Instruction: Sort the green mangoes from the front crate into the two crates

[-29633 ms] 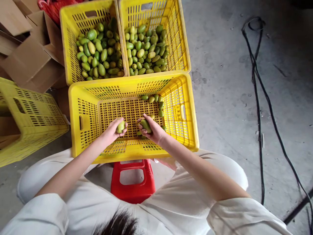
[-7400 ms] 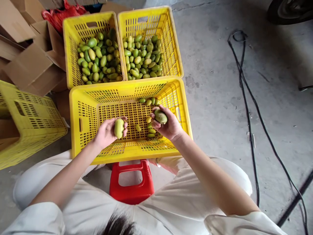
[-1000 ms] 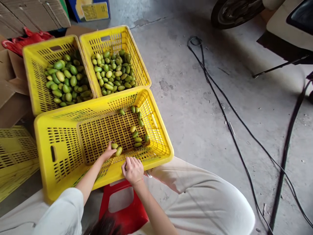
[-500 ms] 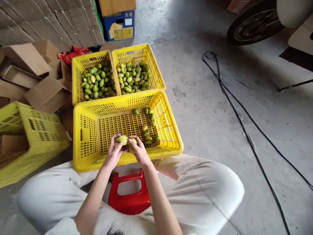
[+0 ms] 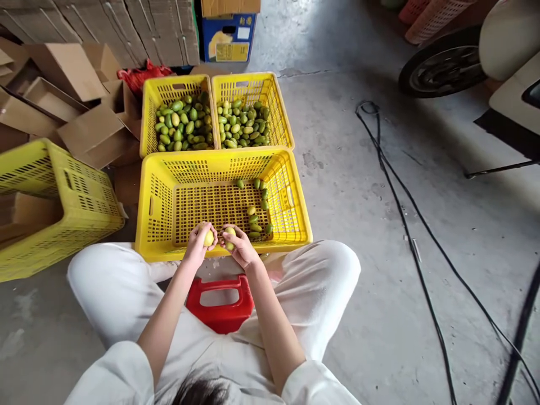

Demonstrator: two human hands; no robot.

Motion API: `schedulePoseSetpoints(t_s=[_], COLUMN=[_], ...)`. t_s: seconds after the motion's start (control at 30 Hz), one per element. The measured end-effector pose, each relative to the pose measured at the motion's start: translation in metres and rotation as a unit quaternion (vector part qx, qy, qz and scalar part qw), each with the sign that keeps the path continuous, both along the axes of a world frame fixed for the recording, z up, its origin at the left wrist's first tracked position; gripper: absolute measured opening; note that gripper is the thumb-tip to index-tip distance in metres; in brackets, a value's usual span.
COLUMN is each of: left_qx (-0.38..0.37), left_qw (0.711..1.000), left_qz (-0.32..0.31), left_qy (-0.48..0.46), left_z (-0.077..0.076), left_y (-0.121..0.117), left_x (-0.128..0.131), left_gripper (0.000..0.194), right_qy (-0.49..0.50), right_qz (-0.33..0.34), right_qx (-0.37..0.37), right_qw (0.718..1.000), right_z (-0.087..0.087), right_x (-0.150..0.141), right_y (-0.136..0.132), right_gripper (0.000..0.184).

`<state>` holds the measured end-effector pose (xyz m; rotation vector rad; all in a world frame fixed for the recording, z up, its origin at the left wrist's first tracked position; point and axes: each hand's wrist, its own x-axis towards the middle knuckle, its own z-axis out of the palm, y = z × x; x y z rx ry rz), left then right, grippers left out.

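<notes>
My left hand [image 5: 199, 241] is closed round a pale yellow oval fruit [image 5: 208, 238], its rounded end showing between the fingers. A second yellow-green fruit [image 5: 230, 237] sits in the curled fingers of my right hand [image 5: 238, 245]. Both hands are side by side, a little apart, over the near edge of a large yellow crate [image 5: 223, 154]. Several green oval fruits [image 5: 254, 219] lie along the right side of that crate's slotted floor. Behind it stand two smaller-looking yellow crates, left [image 5: 147, 118] and right [image 5: 282, 112], both holding many green and yellowish fruits.
A red plastic stool [image 5: 219, 323] is between my legs. At the left stands another yellow crate [image 5: 90, 197] with cardboard inside, near loose cardboard boxes [image 5: 93, 135]. A black cable [image 5: 396, 194] runs over the concrete floor, near a vehicle wheel [image 5: 442, 62].
My hands have moved slightly apart, and the fruits in them are turned differently. The camera view has shifted, so the crates appear a little farther right and higher.
</notes>
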<state>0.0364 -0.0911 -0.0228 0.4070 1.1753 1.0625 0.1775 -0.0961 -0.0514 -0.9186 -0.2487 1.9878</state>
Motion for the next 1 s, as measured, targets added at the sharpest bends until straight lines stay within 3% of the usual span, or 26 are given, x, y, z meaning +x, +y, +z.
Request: schedulePoseSetpoints(t_s=[0.17,0.27,0.5,0.73,1.0], left_qx=[-0.104,-0.087,0.010,0.002,-0.032], left_qw=[0.994,0.991,0.991,0.990,0.985], left_qz=[-0.008,-0.004,-0.071,-0.083,-0.005], left_qy=[-0.045,-0.104,-0.110,-0.117,-0.170], left_z=[-0.014,-0.015,-0.004,-0.005,-0.009], left_y=[0.000,0.001,-0.001,-0.004,-0.002], left_x=[-0.010,-0.017,-0.017,-0.012,-0.017], left_gripper=[0.042,0.030,0.034,0.031,0.029], right_qy=[-0.018,0.013,0.050,0.100,0.093], right_qz=[-0.091,-0.109,-0.067,-0.033,-0.061], right_qx=[-0.022,-0.024,0.024,-0.025,-0.013], right_qw=[0.995,0.994,0.996,0.994,0.994], right_z=[-0.010,-0.005,0.010,-0.003,0.006], right_x=[0.006,0.016,0.020,0.012,0.015], right_y=[0.008,0.014,0.010,0.004,0.010], right_gripper=[0.032,0.033,0.031,0.024,0.029])
